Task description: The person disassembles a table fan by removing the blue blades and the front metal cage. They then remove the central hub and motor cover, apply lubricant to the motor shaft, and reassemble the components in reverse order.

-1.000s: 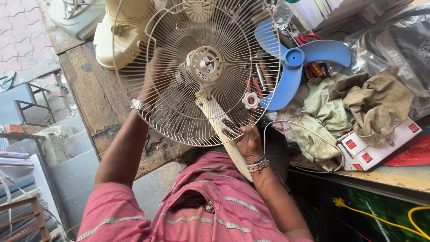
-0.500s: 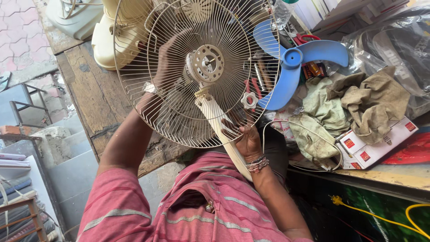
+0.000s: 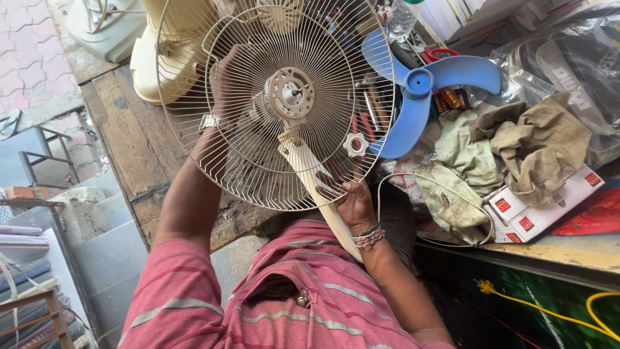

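The person holds a cream fan with its round wire guard [image 3: 258, 116] facing up toward the camera, over the near edge of the wooden bench [image 3: 129, 148]. The left hand [image 3: 226, 77] is behind the guard, seen through the wires near its upper left part; its fingers seem curled against the back of the mesh or the motor housing, but the wires hide exactly what they grip. A watch sits on that wrist. The right hand [image 3: 352, 200] is at the guard's lower right rim, fingers pressed together around the cream stem [image 3: 316, 194] of the fan, which runs from the hub down toward the person's striped pink shirt. Beaded bands circle that wrist.

At the guard's centre is the motor hub [image 3: 290, 92] with its bare shaft. A small white ring nut [image 3: 356, 145] lies against the guard on its lower right part.

Just beside the guard's right edge, on the bench, lies a blue fan blade [image 3: 420, 90] with three wings. Under and behind it are hand tools with red handles. To the right is a heap of olive and tan rags [image 3: 516, 148], with a white cable [image 3: 433, 181] looping around their near side and a white and red carton [image 3: 542, 207] near the bench's front edge. A second cream fan body [image 3: 161, 58] stands at the far left corner of the bench. A yellow cord [image 3: 549, 310] trails below the bench's front edge.
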